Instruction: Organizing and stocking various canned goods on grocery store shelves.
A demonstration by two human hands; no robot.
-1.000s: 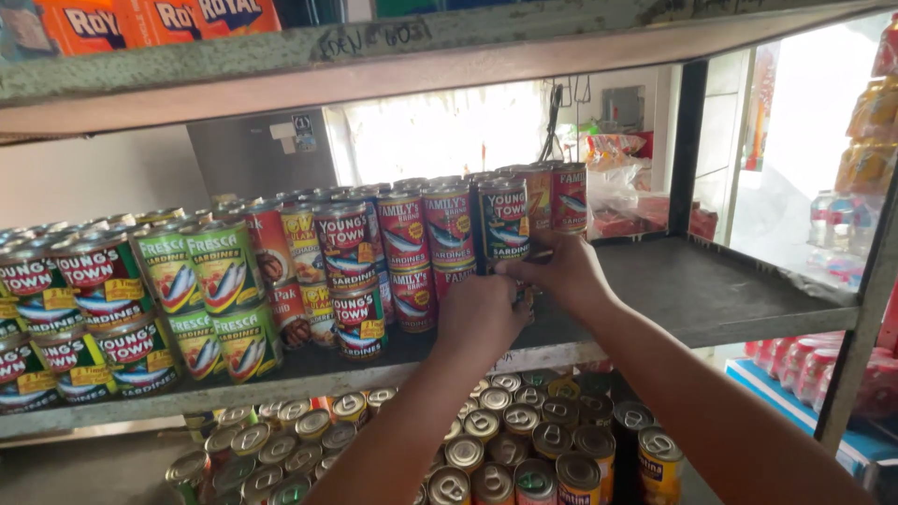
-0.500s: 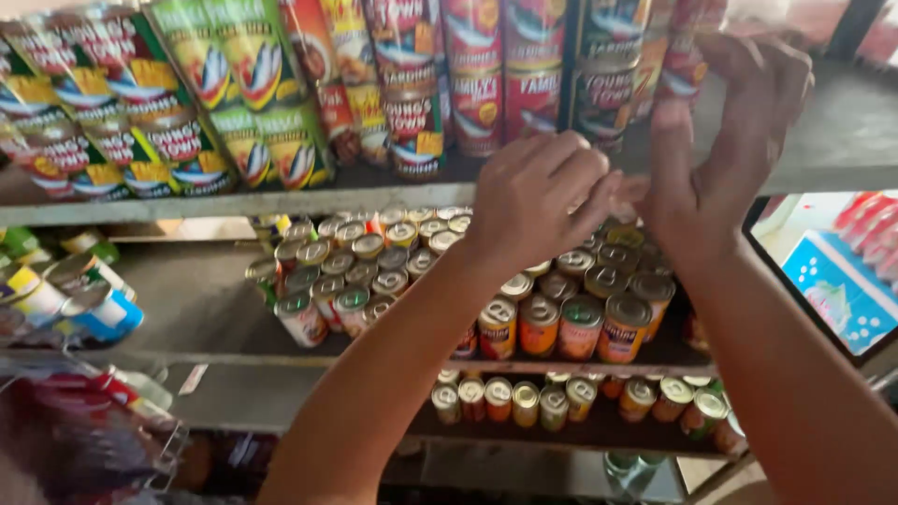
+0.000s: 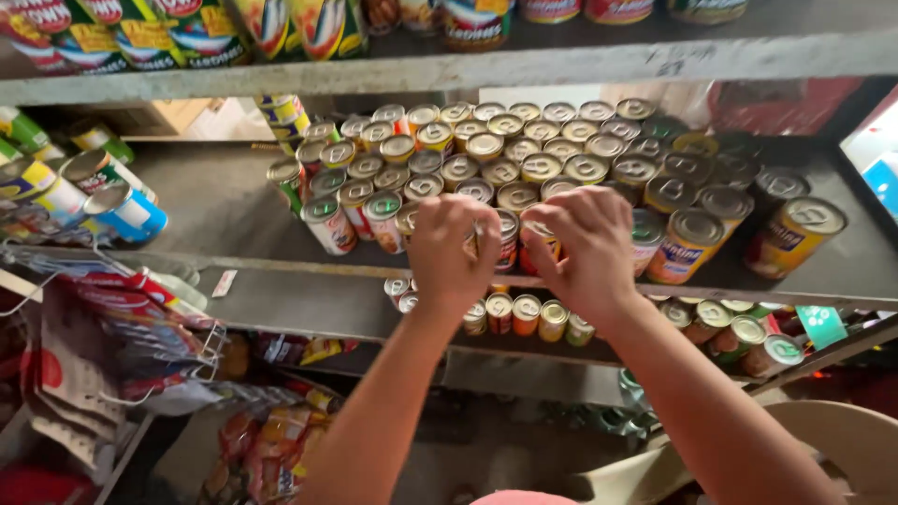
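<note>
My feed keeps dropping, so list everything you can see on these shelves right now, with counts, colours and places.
small cans: dozens, gold and silver tops, packed on the middle shelf
larger cans: a few, orange and yellow labels, right front of the middle shelf
cans on their sides: several, blue, green and yellow, left end of the middle shelf
top shelf cans: a row, red and green labels, only their lower parts in view
lower shelf cans: a row, mixed colours, under the hands
snack packets: many, red and orange, bottom left
left hand: on the front-row cans, grip hidden
right hand: on the front-row cans, grip hidden
</note>
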